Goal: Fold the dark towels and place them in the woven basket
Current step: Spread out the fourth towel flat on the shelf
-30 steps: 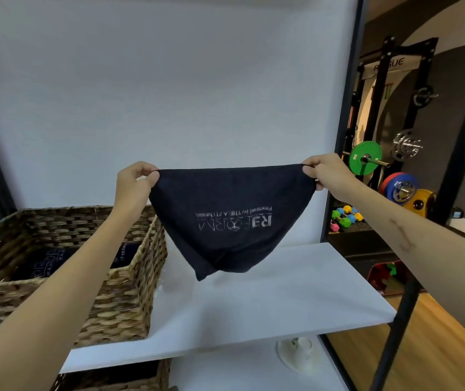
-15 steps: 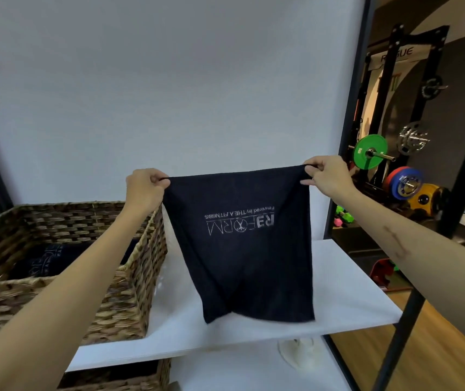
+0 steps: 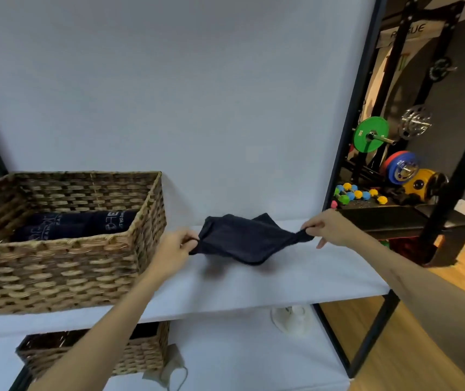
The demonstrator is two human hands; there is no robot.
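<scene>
A dark navy towel [image 3: 247, 239] is stretched low over the white shelf [image 3: 254, 286], sagging in the middle just above its surface. My left hand [image 3: 176, 248] pinches its left corner and my right hand [image 3: 326, 227] pinches its right corner. To the left stands the woven basket [image 3: 56, 266], with folded dark towels [image 3: 79, 225] lying inside it, their white lettering partly visible.
A second woven basket [image 3: 141, 356] sits on the lower shelf with a beige cloth beside it. A white round object [image 3: 293, 320] lies below the shelf edge. Black shelf posts [image 3: 347, 114] stand at the right, with weight plates and dumbbells beyond.
Both hands have dropped from chest height down to the shelf. The towel, hanging down before with its logo showing, now spans low and nearly flat between them.
</scene>
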